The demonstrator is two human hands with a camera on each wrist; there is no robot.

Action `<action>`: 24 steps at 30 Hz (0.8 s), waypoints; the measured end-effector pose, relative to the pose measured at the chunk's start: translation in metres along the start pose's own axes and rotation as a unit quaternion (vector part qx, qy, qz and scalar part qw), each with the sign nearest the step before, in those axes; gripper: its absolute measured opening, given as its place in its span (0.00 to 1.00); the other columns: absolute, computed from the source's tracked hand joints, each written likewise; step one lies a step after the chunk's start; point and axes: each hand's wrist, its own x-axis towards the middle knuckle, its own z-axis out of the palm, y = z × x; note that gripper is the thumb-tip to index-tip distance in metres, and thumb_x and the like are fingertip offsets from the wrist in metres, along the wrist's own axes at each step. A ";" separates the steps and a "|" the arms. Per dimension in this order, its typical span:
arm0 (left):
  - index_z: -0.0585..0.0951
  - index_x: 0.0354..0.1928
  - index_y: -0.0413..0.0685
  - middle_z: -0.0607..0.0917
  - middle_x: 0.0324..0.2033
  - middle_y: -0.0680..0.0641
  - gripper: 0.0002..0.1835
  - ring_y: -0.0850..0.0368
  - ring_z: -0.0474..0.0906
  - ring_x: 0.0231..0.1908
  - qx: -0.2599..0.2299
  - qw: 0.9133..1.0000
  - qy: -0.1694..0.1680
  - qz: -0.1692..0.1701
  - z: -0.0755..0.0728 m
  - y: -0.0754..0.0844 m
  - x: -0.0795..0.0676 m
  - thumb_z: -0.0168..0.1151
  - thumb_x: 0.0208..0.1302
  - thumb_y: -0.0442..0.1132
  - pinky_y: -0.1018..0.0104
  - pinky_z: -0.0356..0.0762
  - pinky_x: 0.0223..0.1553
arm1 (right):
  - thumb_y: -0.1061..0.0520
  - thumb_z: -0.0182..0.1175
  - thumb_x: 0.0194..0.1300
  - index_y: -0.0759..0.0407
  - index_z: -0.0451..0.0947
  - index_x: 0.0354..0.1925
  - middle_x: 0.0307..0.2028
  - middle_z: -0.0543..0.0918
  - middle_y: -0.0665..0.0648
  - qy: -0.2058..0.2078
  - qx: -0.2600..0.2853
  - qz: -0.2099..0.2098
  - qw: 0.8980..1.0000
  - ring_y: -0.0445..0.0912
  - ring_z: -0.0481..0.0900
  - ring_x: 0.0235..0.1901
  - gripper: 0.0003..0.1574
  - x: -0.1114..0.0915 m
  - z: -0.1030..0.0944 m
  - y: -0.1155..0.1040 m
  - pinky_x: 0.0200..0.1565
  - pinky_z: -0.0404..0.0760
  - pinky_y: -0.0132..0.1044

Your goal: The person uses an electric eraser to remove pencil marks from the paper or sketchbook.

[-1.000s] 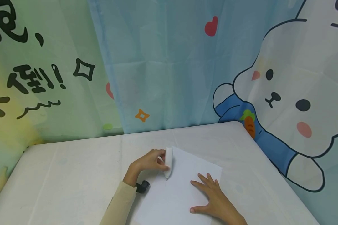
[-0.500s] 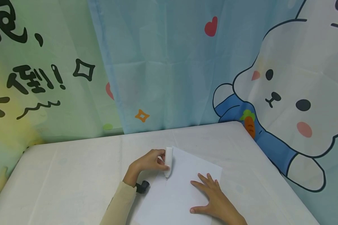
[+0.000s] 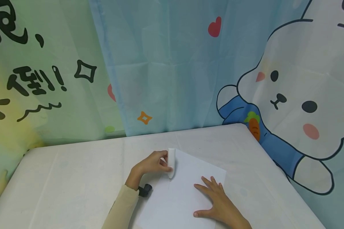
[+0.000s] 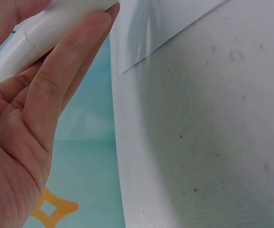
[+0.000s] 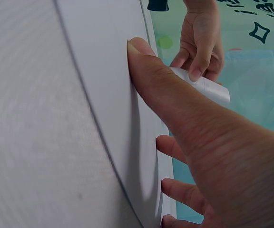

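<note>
Between the thumb and fingers of my left hand (image 3: 153, 163) is a thick white pen-shaped tool (image 3: 171, 160) with a thin tip; its exact kind cannot be told. It stands nearly upright in the head view, tip down at the sheet of white paper (image 3: 186, 197). Whether the tip touches the paper is too small to see. My right hand (image 3: 218, 203) rests spread on the paper's right side, fingers apart. In the left wrist view the curled fingers (image 4: 63, 66) hold the tool's white barrel (image 4: 51, 31). The right wrist view shows my right thumb (image 5: 149, 71) pressing the sheet.
A white-covered table (image 3: 74, 178) lies under the paper and extends to both sides. Behind it hangs a printed curtain (image 3: 172, 70) with a rabbit and lettering. A small black device (image 3: 145, 190) sits at my left wrist, below the cuff of a beige sleeve (image 3: 121, 206).
My left hand and the white tool have shifted very slightly away from me, toward the table's far edge. My right hand has stayed in place on the paper.
</note>
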 end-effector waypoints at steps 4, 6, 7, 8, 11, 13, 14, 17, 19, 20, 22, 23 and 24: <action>0.74 0.37 0.39 0.79 0.36 0.48 0.13 0.63 0.81 0.35 -0.003 1.000 0.008 -0.001 0.000 0.001 0.000 0.71 0.56 0.32 0.75 0.77 0.38 | 0.33 0.75 0.40 0.58 0.71 0.65 0.71 0.60 0.69 -0.002 0.004 -0.001 1.000 0.71 0.42 0.71 0.57 0.000 0.000 0.001 0.67 0.39 0.69; 0.74 0.37 0.40 0.79 0.36 0.48 0.13 0.62 0.82 0.35 -0.005 1.000 0.012 -0.003 0.000 0.001 0.000 0.71 0.56 0.32 0.74 0.77 0.37 | 0.33 0.75 0.41 0.57 0.71 0.65 0.71 0.60 0.69 -0.002 0.003 -0.003 1.000 0.71 0.42 0.71 0.57 0.000 0.000 0.001 0.66 0.39 0.69; 0.74 0.36 0.40 0.79 0.36 0.47 0.13 0.61 0.82 0.35 -0.005 1.000 0.013 -0.003 0.000 0.001 0.000 0.70 0.56 0.32 0.74 0.77 0.37 | 0.33 0.75 0.41 0.58 0.71 0.65 0.71 0.60 0.69 -0.002 0.004 -0.004 1.000 0.71 0.42 0.71 0.57 0.000 0.000 0.001 0.66 0.39 0.69; 0.73 0.36 0.40 0.79 0.36 0.47 0.13 0.61 0.82 0.35 -0.005 1.000 0.015 -0.004 0.000 0.001 0.000 0.70 0.56 0.32 0.74 0.77 0.37 | 0.33 0.75 0.41 0.58 0.71 0.65 0.71 0.60 0.69 -0.001 0.004 -0.005 1.000 0.71 0.42 0.71 0.57 0.000 0.001 0.001 0.66 0.39 0.69; 0.72 0.34 0.41 0.79 0.37 0.47 0.13 0.61 0.82 0.36 -0.008 1.000 0.017 -0.004 0.000 0.001 0.000 0.70 0.56 0.32 0.74 0.77 0.37 | 0.33 0.75 0.41 0.57 0.71 0.65 0.70 0.61 0.69 0.002 -0.003 -0.006 1.000 0.72 0.43 0.71 0.57 0.000 0.001 0.002 0.66 0.40 0.69; 0.71 0.33 0.41 0.79 0.37 0.47 0.14 0.61 0.82 0.35 -0.009 1.000 0.018 -0.002 0.000 0.000 0.000 0.70 0.57 0.32 0.74 0.77 0.37 | 0.33 0.75 0.40 0.58 0.71 0.65 0.70 0.60 0.69 0.002 -0.003 -0.006 1.000 0.71 0.43 0.71 0.57 0.000 0.001 0.001 0.66 0.40 0.69; 0.72 0.33 0.41 0.79 0.38 0.46 0.13 0.61 0.82 0.35 -0.010 1.000 0.019 -0.002 0.000 0.000 0.000 0.70 0.57 0.32 0.74 0.77 0.37 | 0.33 0.75 0.40 0.57 0.71 0.65 0.70 0.60 0.69 0.003 -0.004 -0.006 1.000 0.71 0.43 0.71 0.57 0.000 0.001 0.001 0.66 0.40 0.69; 0.72 0.34 0.41 0.80 0.38 0.46 0.13 0.62 0.82 0.35 -0.011 1.000 0.021 -0.001 0.000 -0.001 0.000 0.70 0.57 0.32 0.75 0.77 0.37 | 0.33 0.75 0.40 0.58 0.71 0.65 0.70 0.61 0.69 0.003 -0.004 -0.008 1.000 0.72 0.43 0.71 0.57 0.000 0.001 0.001 0.66 0.40 0.69; 0.72 0.34 0.41 0.79 0.38 0.46 0.13 0.62 0.82 0.36 -0.012 1.000 0.022 -0.002 0.000 -0.001 0.000 0.70 0.57 0.32 0.74 0.77 0.37 | 0.33 0.75 0.40 0.58 0.71 0.64 0.70 0.61 0.69 0.003 -0.004 -0.010 1.000 0.72 0.43 0.71 0.57 -0.001 0.000 0.002 0.66 0.40 0.69; 0.72 0.34 0.41 0.79 0.38 0.46 0.13 0.62 0.82 0.36 -0.012 1.000 0.021 -0.002 0.000 -0.001 0.000 0.70 0.57 0.32 0.74 0.77 0.37 | 0.33 0.75 0.40 0.58 0.71 0.64 0.70 0.61 0.69 0.003 -0.004 -0.010 1.000 0.72 0.44 0.71 0.57 0.000 0.000 0.002 0.66 0.40 0.69; 0.72 0.34 0.41 0.79 0.38 0.46 0.13 0.61 0.82 0.36 -0.013 1.000 0.019 -0.003 0.000 -0.001 0.000 0.70 0.57 0.32 0.74 0.77 0.37 | 0.33 0.75 0.40 0.58 0.71 0.65 0.70 0.60 0.69 0.002 0.001 -0.008 1.000 0.72 0.43 0.71 0.57 0.000 0.001 0.002 0.66 0.40 0.69; 0.72 0.34 0.41 0.79 0.38 0.47 0.13 0.61 0.82 0.36 -0.014 1.000 0.017 -0.004 0.000 -0.001 0.000 0.70 0.57 0.32 0.74 0.76 0.37 | 0.33 0.75 0.40 0.58 0.71 0.65 0.71 0.60 0.69 0.002 0.002 -0.008 1.000 0.72 0.43 0.71 0.57 0.000 0.001 0.002 0.66 0.40 0.69; 0.72 0.34 0.41 0.79 0.38 0.47 0.13 0.61 0.82 0.36 -0.014 1.000 0.015 -0.005 0.001 -0.001 0.000 0.70 0.57 0.33 0.74 0.76 0.37 | 0.33 0.75 0.40 0.58 0.71 0.65 0.71 0.60 0.69 0.002 0.002 -0.008 1.000 0.72 0.43 0.71 0.57 0.000 0.001 0.002 0.66 0.40 0.69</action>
